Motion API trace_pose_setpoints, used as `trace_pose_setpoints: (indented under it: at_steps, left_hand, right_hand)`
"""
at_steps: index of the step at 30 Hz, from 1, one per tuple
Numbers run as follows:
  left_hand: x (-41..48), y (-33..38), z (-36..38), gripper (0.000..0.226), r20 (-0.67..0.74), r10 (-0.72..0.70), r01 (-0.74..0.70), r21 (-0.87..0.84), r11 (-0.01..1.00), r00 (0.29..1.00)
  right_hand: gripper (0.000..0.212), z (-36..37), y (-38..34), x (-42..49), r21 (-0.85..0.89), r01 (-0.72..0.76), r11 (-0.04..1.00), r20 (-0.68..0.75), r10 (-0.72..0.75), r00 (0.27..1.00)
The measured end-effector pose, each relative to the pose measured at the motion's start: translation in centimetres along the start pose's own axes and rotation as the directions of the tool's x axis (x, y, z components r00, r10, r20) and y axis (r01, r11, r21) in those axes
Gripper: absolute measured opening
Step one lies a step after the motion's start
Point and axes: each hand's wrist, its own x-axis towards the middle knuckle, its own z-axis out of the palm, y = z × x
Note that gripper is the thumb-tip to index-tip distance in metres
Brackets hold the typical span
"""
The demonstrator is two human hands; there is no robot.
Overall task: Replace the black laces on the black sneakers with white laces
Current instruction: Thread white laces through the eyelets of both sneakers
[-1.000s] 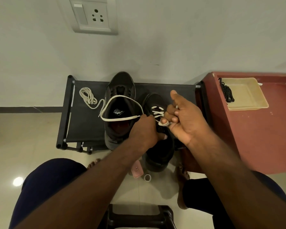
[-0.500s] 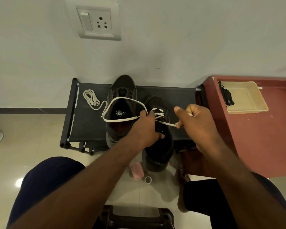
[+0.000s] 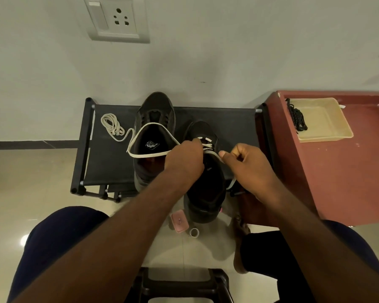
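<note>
Two black sneakers stand on a black rack (image 3: pixel 109 162). The left sneaker (image 3: pixel 153 119) has no laces. The right sneaker (image 3: pixel 204 191) has a white lace (image 3: pixel 150 154) threaded through its front eyelets. My left hand (image 3: pixel 184 159) rests on the right sneaker's tongue and grips the lace's left strand, which loops across the left sneaker to a bundled white lace (image 3: pixel 112 126) lying on the rack. My right hand (image 3: pixel 247 165) pinches the right strand between thumb and finger and holds it taut; its tail hangs below the hand.
A red table (image 3: pixel 348 171) on the right carries a beige tray (image 3: pixel 328 121) with black laces (image 3: pixel 297 117) at its left edge. A small pink case (image 3: pixel 179 221) and a ring (image 3: pixel 194 232) lie on the floor. A black stool (image 3: pixel 184 285) stands between my knees.
My right hand turned from palm-up to knuckles-up and pulled the right strand out to the right and then towards me. The left hand stayed on the sneaker.
</note>
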Motion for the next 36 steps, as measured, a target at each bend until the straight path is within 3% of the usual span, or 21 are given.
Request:
trace_pose_setpoints:
  at_steps: [2,4,6,8,12,14,16,18,21,23,24,25,27,28,30,32,33,36]
  left_hand:
    - [0.4,0.3,-0.6,0.03,-0.075,-0.024,0.013,-0.146,0.989,0.997]
    - [0.6,0.6,-1.8,0.024,-0.104,-0.059,0.006,-0.451,0.893,0.993]
    - [0.1,1.2,-3.4,0.018,-0.067,-0.094,0.006,-0.782,0.624,0.993]
    - [-0.9,1.9,-4.7,0.018,0.011,-0.09,0.043,-0.933,0.357,0.996]
    - [-2.2,2.1,-6.2,0.025,0.103,0.003,0.102,-0.991,-0.087,0.995]
    - [-2.0,1.8,-6.6,0.027,0.13,0.064,0.143,-0.946,-0.291,0.989]
    - [-1.8,1.3,-6.8,0.027,0.143,0.093,0.17,-0.883,-0.437,0.985]
    - [-1.7,1.0,-6.9,0.026,0.148,0.099,0.178,-0.841,-0.511,0.984]
    - [-1.4,0.7,-6.5,0.023,0.137,0.029,0.134,-0.873,-0.47,0.99]
    - [-1.2,0.5,-6.1,0.022,0.086,-0.048,0.067,-0.95,-0.305,0.995]
    - [-1.1,0.4,-5.8,0.022,0.038,-0.069,0.026,-0.987,-0.16,0.997]
    - [-1.1,0.3,-5.5,0.023,-0.025,-0.061,-0.022,-0.999,0.048,0.998]
    - [-1.0,0.2,-4.6,0.026,-0.13,0.074,-0.15,-0.869,0.471,0.989]
    - [-1.0,0.3,-4.2,0.023,-0.141,0.142,-0.197,-0.791,0.579,0.98]
    - [-1.0,0.3,-3.6,0.015,-0.147,0.152,-0.211,-0.739,0.64,0.977]
    - [-0.6,0.1,-3.2,0.021,-0.156,0.067,-0.162,-0.756,0.634,0.986]
    - [-0.5,0.0,-3.2,0.022,-0.151,0.006,-0.126,-0.799,0.588,0.988]
    - [-0.2,-0.2,-3.9,0.021,-0.121,-0.191,-0.056,-0.948,0.313,0.974]
  right_hand:
    - [0.021,0.1,0.1,0.5,-0.143,0.015,0.99,-0.006,-0.016,1.0]
    - [0.013,0.2,-0.5,0.9,-0.216,0.078,0.973,-0.028,-0.086,0.996]
    - [0.006,0.3,-1.7,1.1,-0.073,0.138,0.988,0.017,-0.137,0.99]
    - [0.004,0.6,-3.1,0.9,0.201,0.136,0.97,0.184,-0.174,0.967]
    - [0.023,1.0,-3.8,0.6,0.575,0.1,0.812,0.242,-0.286,0.927]
    - [0.02,0.8,-3.8,0.6,0.655,0.048,0.754,0.28,-0.301,0.912]
    - [0.02,0.7,-3.5,0.6,0.665,-0.001,0.747,0.334,-0.297,0.895]
    - [0.031,0.7,-3.5,0.6,0.717,-0.085,0.692,0.368,-0.273,0.889]
    - [0.018,0.5,-4.0,0.8,0.814,-0.206,0.544,0.341,-0.158,0.927]
    - [0.019,0.2,-4.0,1.2,0.828,-0.193,0.526,0.255,-0.048,0.966]
    - [0.02,-0.1,-3.9,1.4,0.82,-0.171,0.546,0.213,-0.015,0.977]
    - [0.02,-0.5,-3.8,1.6,0.796,-0.149,0.586,0.184,-0.001,0.983]
    - [0.016,-1.3,-3.7,1.6,0.693,-0.103,0.714,0.17,-0.023,0.985]
    - [0.014,-1.6,-3.7,1.6,0.626,-0.078,0.776,0.176,-0.043,0.983]
    - [0.01,-1.8,-3.5,1.5,0.529,-0.046,0.848,0.188,-0.064,0.98]
    - [0.015,-1.6,-2.9,1.8,0.473,-0.041,0.88,0.197,-0.06,0.978]
    - [0.015,-1.7,-2.6,2.0,0.441,-0.036,0.897,0.203,-0.061,0.977]
    - [0.02,-2.2,-1.7,2.5,0.254,0.007,0.967,0.24,-0.07,0.968]
